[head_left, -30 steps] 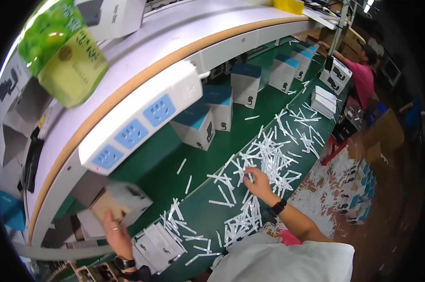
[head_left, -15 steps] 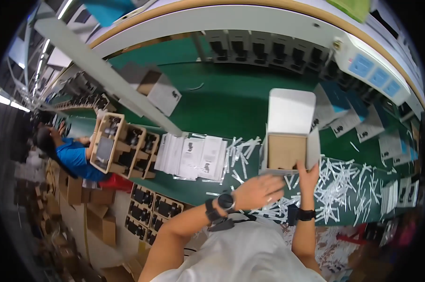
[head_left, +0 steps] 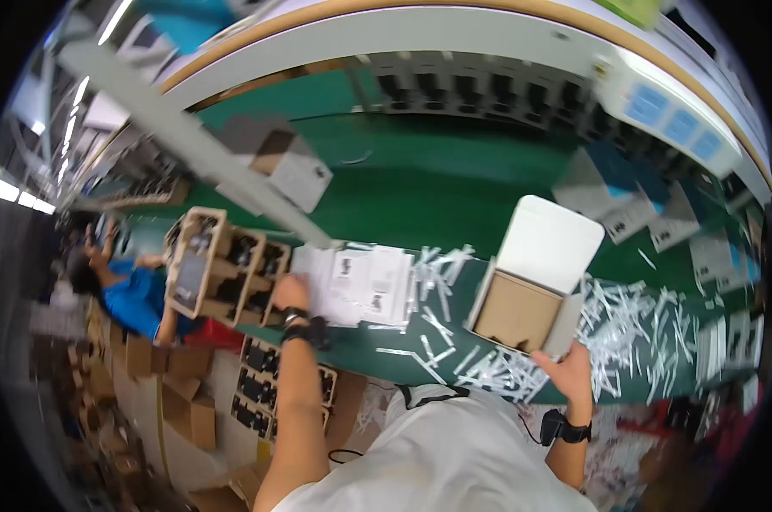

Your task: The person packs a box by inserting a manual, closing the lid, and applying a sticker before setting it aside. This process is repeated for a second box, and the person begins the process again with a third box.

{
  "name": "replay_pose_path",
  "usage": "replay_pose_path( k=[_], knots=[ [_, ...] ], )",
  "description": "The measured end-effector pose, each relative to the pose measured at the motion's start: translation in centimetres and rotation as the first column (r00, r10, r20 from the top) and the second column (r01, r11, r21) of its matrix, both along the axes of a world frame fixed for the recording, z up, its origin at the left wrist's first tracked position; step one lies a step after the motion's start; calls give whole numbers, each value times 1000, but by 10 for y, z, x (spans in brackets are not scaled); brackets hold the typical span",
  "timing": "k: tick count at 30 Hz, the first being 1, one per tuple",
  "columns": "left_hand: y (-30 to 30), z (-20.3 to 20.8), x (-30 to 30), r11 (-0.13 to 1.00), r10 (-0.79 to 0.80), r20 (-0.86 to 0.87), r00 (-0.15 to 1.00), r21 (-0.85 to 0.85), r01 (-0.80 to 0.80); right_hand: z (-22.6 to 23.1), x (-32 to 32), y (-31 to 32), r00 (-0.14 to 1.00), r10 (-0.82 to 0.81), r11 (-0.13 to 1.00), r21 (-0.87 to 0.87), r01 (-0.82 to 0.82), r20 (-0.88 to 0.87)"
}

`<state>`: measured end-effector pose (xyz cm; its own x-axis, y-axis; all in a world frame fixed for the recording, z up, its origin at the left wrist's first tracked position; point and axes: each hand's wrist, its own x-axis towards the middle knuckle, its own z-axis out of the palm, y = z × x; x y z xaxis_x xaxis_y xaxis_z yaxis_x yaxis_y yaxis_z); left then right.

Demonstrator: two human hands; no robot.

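- Steadying the open box [head_left: 566, 329] at one o'clock suits your right hand [head_left: 571, 372]: thumb and fingers stand apart around its near-right corner; whether they pinch it, you cannot tell.
- Your left hand [head_left: 291, 293], at ten o'clock, meets the paper stack [head_left: 386, 286] at its nine o'clock end; its grip is too blurred to tell. Fingertips should part thin sheets best.
- Loose strips [head_left: 612, 346] at two o'clock could stray inside.

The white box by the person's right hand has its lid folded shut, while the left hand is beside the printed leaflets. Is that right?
Not quite: the lid is open. The head view shows the white box with its lid raised and brown cardboard visible inside. The right hand is by it, and the left hand is beside the printed leaflets.
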<state>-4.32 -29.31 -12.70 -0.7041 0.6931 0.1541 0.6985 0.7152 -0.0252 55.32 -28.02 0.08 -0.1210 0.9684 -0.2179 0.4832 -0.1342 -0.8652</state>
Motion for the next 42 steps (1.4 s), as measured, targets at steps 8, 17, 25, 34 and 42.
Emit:
replay_pose_path(
  k=[8, 17, 25, 34, 42],
  knots=[
    [-7, 180, 202, 166, -621, 345, 703, 935, -312, -24, 37, -27, 992, -123, 987, -100, 122, -2],
    [27, 189, 331, 348, -911, 130, 390, 751, 561, -6, 15, -26, 999, -49, 998, 41, 48, 16],
    [32, 170, 324, 425, -904, 297, 307, 696, 579, 31, 20, -6, 989, -141, 987, 72, 143, -33],
    [17, 105, 313, 712, -702, 697, 144, 683, 162, 34, 4, 9, 987, 74, 897, 441, -3, -144],
    [21, 160, 370, 75, -957, 287, -49, 404, 911, 38, -13, 18, 998, 52, 817, 574, -57, 24]
  ],
)
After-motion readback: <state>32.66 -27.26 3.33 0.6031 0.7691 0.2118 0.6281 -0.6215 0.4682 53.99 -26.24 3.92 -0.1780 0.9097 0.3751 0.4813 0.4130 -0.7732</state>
